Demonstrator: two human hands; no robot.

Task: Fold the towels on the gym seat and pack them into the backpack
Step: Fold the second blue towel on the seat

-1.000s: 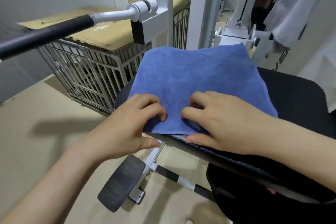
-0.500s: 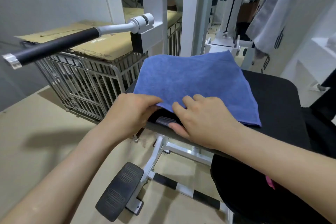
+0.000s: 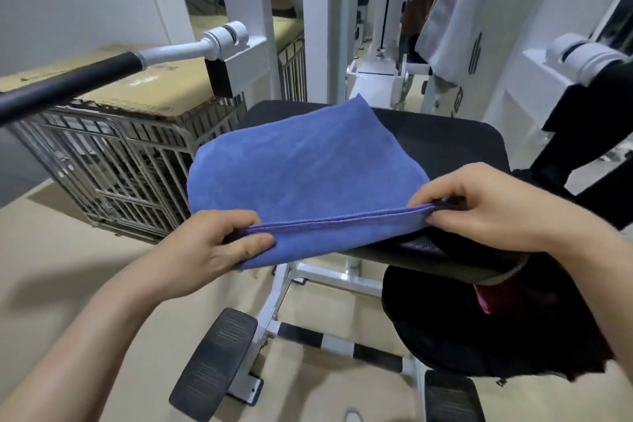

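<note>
Below the near edge of the black seat (image 3: 445,144), your dark backpack (image 3: 496,336) shows something pink (image 3: 496,295) inside. Your left hand (image 3: 205,247) pinches the blue towel (image 3: 301,171) at its near left corner and your right hand (image 3: 479,209) pinches the near right corner, with the doubled hem taut between them; the far part lies smooth on the seat
</note>
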